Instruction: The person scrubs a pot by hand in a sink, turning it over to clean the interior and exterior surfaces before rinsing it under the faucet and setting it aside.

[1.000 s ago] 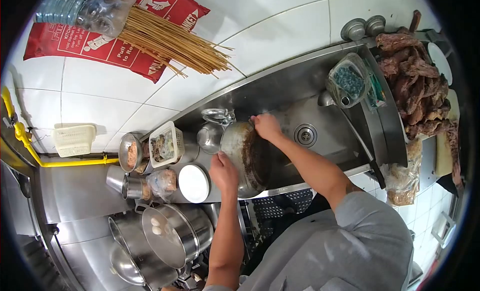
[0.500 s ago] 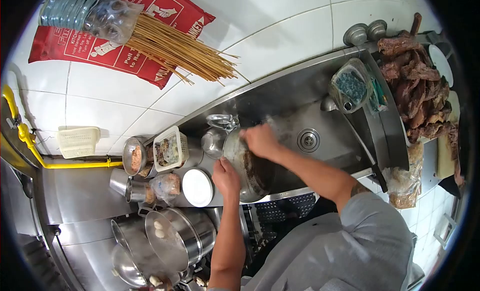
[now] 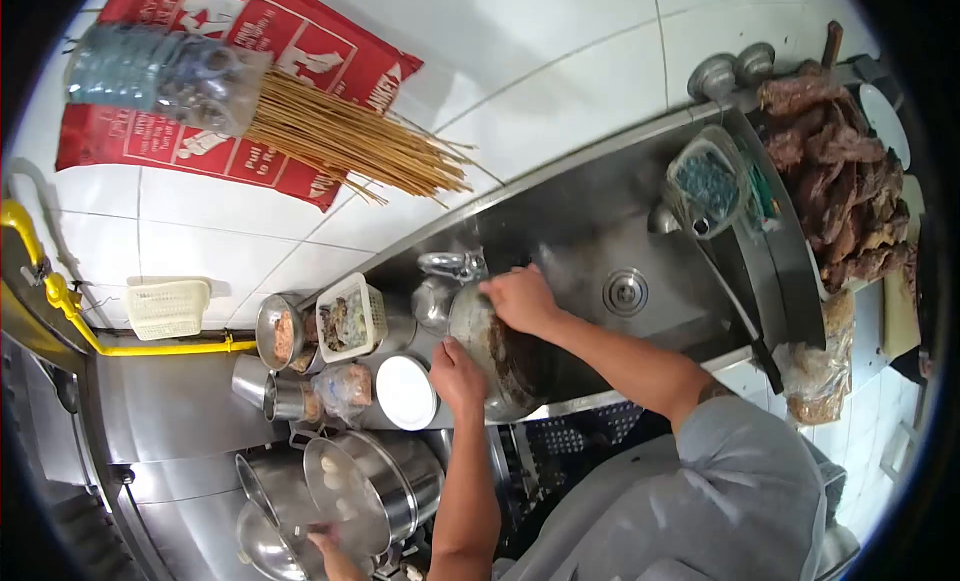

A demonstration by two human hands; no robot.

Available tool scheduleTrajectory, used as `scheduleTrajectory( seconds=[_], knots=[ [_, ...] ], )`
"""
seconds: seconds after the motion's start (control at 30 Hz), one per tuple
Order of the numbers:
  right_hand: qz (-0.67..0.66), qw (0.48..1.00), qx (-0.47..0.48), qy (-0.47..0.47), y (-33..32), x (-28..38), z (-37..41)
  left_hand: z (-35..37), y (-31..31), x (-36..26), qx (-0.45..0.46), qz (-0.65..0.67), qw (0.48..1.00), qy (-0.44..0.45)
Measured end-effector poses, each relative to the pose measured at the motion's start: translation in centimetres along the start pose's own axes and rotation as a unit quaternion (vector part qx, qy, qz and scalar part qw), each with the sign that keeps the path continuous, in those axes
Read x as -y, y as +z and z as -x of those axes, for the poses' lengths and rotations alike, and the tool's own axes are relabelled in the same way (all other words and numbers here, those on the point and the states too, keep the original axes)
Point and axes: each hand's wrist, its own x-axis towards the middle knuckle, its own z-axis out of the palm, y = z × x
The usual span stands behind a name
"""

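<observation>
A large round metal pan or lid [image 3: 494, 356], grey with dark brown stains, is tilted over the left end of the steel sink [image 3: 665, 291]. My left hand [image 3: 459, 375] grips its near left edge with curled fingers. At its upper side, my right hand [image 3: 522, 298] is closed against the surface; anything under those fingers is hidden. The metal tap [image 3: 452, 265] and a shiny metal bowl [image 3: 433, 303] are just left of the pan. A round drain [image 3: 625, 292] shows to the right of my right hand.
A ladle [image 3: 730, 296] and a bag-lined container [image 3: 708, 181] lie at the sink's right. Dark meat [image 3: 835, 171] is piled beyond. A white lid [image 3: 406, 392], basket [image 3: 350, 318] and pots [image 3: 385, 486] stand left. Another person's hand [image 3: 328, 543] is near the pots.
The view has shifted, so most things sit lower. My right hand has moved slightly on the pan. Another person's hand has appeared by the pots at the bottom left.
</observation>
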Motion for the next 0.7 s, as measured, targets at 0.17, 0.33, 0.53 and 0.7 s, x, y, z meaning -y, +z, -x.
scheduleTrajectory(
  seconds=[0.17, 0.33, 0.53, 0.7],
  knots=[
    [-0.03, 0.979, 0.045, 0.196, 4.3, -8.4, -1.8, 0.2, -0.1, 0.7, 0.007, -0.01, 1.0, 0.008],
    [0.012, 0.999, 0.005, 0.05, 1.4, -2.4, -0.5, -0.1, -0.1, 0.5, 0.018, -0.014, 1.0, -0.012],
    [-0.067, 0.939, 0.035, 0.336, 7.2, -14.0, 1.7, 0.0, 0.0, 0.4, 0.007, 0.003, 1.0, 0.019],
    [-0.235, 0.87, -0.089, 0.423, 7.9, -15.9, 9.8, 0.5, 0.1, -0.3, 0.002, -0.04, 0.999, 0.028]
  ],
)
